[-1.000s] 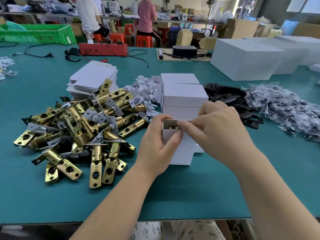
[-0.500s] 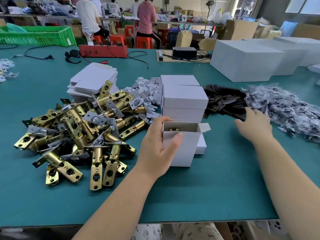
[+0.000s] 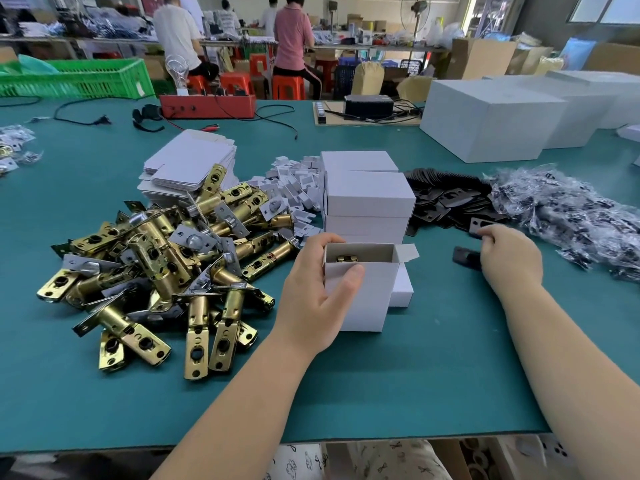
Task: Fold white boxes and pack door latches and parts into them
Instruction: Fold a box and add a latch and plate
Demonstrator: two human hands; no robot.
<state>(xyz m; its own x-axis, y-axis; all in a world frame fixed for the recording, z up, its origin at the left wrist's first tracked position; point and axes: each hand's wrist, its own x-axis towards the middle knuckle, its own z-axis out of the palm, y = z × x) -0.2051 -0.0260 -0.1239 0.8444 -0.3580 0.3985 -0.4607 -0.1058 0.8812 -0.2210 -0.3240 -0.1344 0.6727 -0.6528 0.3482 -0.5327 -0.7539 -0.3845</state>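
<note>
Left hand (image 3: 317,299) clamps light, crushable open box (image 3: 360,292) by sidewalls; right hand (image 3: 509,258) pinches thin rigid black plate (image 3: 479,226) by edge.

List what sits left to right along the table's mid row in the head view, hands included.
brass latch pile → left hand → open white box → right hand → bagged parts heap

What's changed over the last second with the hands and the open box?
The right hand left the open white box, swung right to the black plates and now pinches one plate at the pile's edge. The left hand kept gripping the box upright, a brass latch inside, flaps open. The latch pile stayed put.
</note>
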